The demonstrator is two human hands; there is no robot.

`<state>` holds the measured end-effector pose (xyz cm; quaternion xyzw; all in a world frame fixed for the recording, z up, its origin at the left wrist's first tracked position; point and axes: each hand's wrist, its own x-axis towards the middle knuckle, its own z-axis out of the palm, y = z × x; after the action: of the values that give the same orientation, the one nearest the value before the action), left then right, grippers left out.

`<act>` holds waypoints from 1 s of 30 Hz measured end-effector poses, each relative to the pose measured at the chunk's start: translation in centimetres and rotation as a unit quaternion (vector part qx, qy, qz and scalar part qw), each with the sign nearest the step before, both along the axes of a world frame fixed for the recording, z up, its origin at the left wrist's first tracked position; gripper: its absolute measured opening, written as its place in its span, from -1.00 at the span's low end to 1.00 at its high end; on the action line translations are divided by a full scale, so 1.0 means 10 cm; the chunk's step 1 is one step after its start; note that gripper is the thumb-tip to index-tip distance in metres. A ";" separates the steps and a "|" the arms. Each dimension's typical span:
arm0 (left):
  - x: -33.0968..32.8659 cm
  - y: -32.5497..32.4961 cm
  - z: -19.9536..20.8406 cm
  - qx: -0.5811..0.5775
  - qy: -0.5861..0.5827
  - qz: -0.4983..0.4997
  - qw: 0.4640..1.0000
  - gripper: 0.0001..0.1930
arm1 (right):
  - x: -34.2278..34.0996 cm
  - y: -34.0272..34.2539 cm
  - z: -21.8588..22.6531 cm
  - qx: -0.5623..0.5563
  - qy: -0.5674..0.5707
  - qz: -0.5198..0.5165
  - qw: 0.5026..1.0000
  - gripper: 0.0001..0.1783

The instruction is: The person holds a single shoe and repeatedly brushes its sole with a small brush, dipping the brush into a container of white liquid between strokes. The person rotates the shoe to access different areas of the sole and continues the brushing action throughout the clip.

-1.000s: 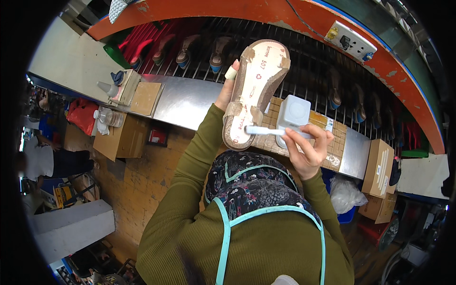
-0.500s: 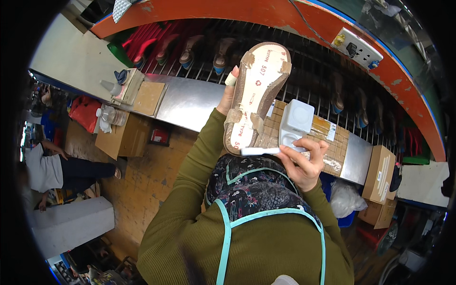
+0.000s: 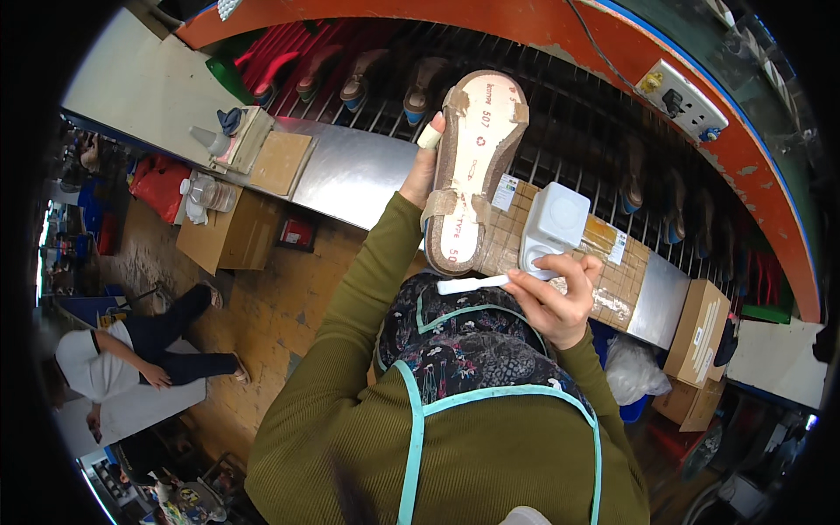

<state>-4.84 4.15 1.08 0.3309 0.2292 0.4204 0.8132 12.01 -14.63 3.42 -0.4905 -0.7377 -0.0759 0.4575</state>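
Note:
My left hand is closed around the edge of a sandal, held with its underside up. That underside is pale with red print, and brown strap ends are folded over its edges; some fingers are hidden behind it. A pale wrap covers the left thumb. Between the fingertips of my right hand is a slim white brush, its broad end pointing left, just below the sandal's near end and apart from it. A white plastic container stands right beyond the right hand, partly covered by it.
Behind the sandal runs a rack of metal bars with several shoes. A brown checked board lies under the container. A metal ledge extends left. Cardboard boxes stand right. Another person is at the lower left.
The brush has dropped slightly away from the sandal's near end, where it overlapped the edge before. The sandal has shifted a little up. At the left, the other person has changed posture.

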 end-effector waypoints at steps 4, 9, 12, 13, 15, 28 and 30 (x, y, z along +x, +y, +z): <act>-0.01 -0.01 -0.04 0.030 0.038 0.005 0.999 -0.08 | 0.04 0.25 0.01 -0.032 0.050 -0.085 0.995 -0.76; -0.08 -0.17 -0.18 0.062 0.075 -0.068 0.993 -0.01 | 0.16 0.76 0.13 -0.056 0.095 -0.162 0.981 -0.85; -0.11 -0.17 -0.42 0.055 0.094 -0.081 0.991 -0.02 | 0.33 0.95 0.08 -0.068 0.100 -0.213 0.969 -0.85; -0.11 -0.19 -0.41 0.048 0.090 -0.071 0.992 -0.03 | 0.37 1.00 0.01 -0.071 0.101 -0.231 0.965 -0.85; -0.10 -0.22 -0.39 0.036 0.082 -0.051 0.995 -0.06 | 0.36 1.03 -0.19 0.020 0.043 -0.296 0.954 -0.83; 0.16 0.02 -0.80 -0.059 0.080 0.130 0.987 -0.14 | -0.02 0.69 -0.86 -0.191 0.562 0.152 0.790 -0.46; 0.29 0.04 -0.76 -0.033 0.116 0.120 0.985 -0.07 | 0.10 0.73 -0.94 -0.212 0.577 0.104 0.782 -0.45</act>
<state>-1.93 4.59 -6.49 0.3203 0.3740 0.4660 0.7351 13.00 -7.35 -5.99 -0.4473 -0.3796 0.4278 0.6876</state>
